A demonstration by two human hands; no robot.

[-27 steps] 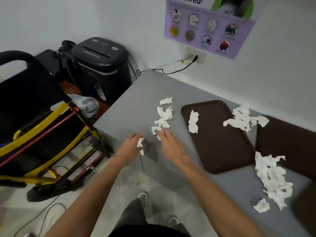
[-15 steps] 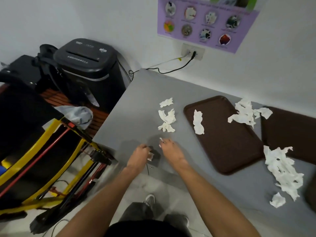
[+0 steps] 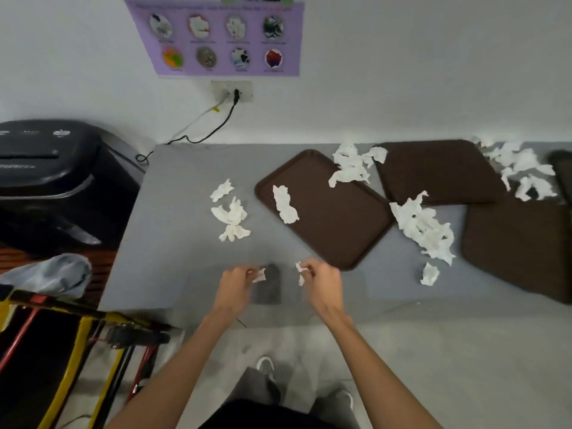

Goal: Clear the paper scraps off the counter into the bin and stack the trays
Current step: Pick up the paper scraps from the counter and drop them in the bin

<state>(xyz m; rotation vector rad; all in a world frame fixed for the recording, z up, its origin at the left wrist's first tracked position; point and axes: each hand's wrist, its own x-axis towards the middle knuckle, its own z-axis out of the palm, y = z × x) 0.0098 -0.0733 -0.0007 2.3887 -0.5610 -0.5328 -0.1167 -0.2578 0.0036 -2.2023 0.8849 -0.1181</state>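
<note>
Listing, head view: grey bench (image 3: 173,243), with both hands over its front edge. The left hand (image 3: 235,281) pinches a small white scrap (image 3: 259,275). The right hand (image 3: 322,281) pinches a second scrap (image 3: 301,270), and the two hands are near each other but apart. Loose paper:
- a cluster (image 3: 230,216) on the bare bench, left of the nearest brown tray (image 3: 334,236)
- one strip (image 3: 284,204) lying in that tray
- a heap (image 3: 351,165) over the tray's far corner
- a larger heap (image 3: 424,227) between the nearest tray, the back tray (image 3: 433,171) and the right tray (image 3: 520,243)
- a single piece (image 3: 429,274) nearer the front

A black shredder (image 3: 52,178) stands left of the bench.
</note>
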